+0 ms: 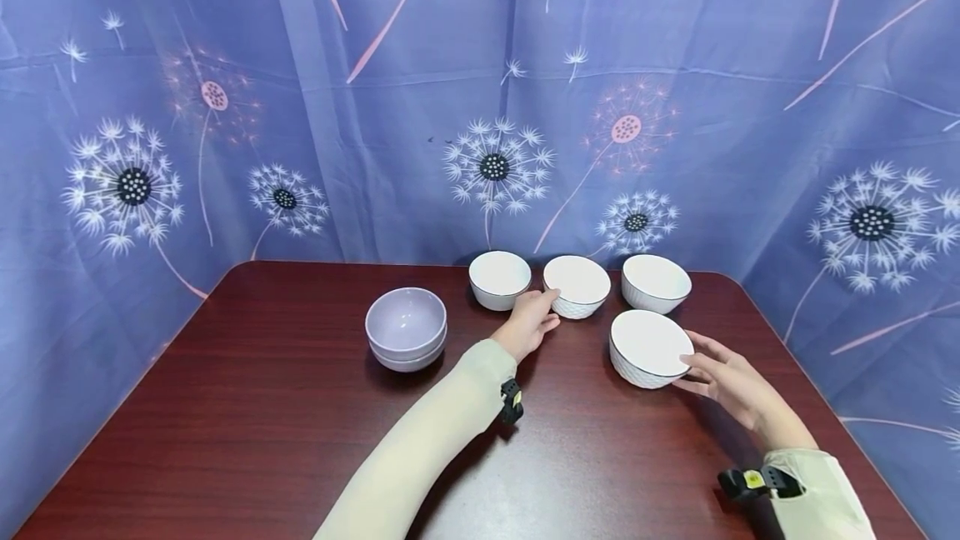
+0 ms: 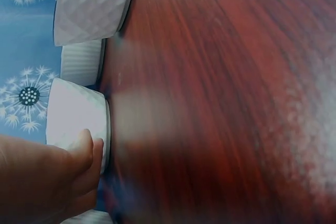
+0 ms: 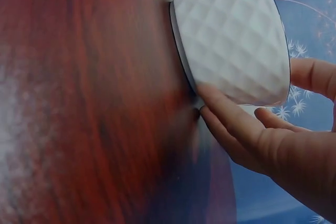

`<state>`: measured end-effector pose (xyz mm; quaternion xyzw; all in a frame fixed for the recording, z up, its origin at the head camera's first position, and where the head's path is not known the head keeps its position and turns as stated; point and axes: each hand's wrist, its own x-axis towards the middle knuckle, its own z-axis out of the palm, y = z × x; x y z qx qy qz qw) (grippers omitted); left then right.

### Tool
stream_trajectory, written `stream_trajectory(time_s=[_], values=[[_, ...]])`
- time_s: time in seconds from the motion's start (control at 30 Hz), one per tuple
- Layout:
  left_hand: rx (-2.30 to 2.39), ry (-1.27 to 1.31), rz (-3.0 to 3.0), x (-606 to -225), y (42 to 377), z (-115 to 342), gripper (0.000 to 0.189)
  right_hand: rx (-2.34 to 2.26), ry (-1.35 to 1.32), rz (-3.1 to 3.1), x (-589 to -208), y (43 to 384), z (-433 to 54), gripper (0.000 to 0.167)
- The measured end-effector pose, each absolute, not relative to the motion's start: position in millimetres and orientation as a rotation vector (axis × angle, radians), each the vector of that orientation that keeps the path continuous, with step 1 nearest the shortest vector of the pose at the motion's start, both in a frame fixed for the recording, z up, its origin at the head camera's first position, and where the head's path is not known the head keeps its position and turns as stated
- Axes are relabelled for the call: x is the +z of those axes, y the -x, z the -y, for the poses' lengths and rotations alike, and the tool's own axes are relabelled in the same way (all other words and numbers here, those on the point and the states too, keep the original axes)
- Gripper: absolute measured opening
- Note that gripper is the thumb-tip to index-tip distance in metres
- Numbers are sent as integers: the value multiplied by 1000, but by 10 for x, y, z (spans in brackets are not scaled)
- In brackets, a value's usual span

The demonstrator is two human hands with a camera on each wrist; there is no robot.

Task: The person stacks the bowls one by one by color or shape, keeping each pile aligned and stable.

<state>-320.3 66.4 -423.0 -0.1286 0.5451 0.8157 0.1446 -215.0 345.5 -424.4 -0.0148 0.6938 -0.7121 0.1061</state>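
Observation:
My left hand (image 1: 529,325) reaches to the near left side of the middle white bowl (image 1: 577,282), fingertips at its rim and wall. In the left wrist view its loosely bent fingers (image 2: 86,150) overlap that bowl. My right hand (image 1: 731,382) grips a white bowl with a diamond-pattern wall (image 1: 641,365), which is upright and nearer to me. One digit lies over its rim, and other fingers (image 3: 231,114) run along the wall and low by the base in the right wrist view.
A white bowl (image 1: 501,277) stands at the back, left of the middle one, and a ribbed white bowl (image 1: 654,283) at the back right. Two nested lavender bowls (image 1: 407,332) sit left of my left hand. A blue dandelion curtain (image 1: 390,148) hangs behind the dark red table (image 1: 225,407).

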Motion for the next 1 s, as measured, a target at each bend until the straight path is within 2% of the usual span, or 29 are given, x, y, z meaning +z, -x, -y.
stream_trajectory(time_s=[0.2, 0.43, 0.63, 1.0], values=[[2367, 377, -1540, -4268, 3243, -698, 67, -2101, 59, -2035, -4252, 2146, -3437, 72], [2372, 373, -1503, -4319, 3272, -725, 69, -2145, 133, -1965, -4286, 2140, -3439, 58], [2382, 371, -1526, -4358, 3281, -772, 67, -2130, 152, -1959, -4288, 2133, -3454, 71], [2393, 351, -1511, -4367, 3297, -815, 63, -2098, 120, -1967, -4279, 2131, -3473, 78]])
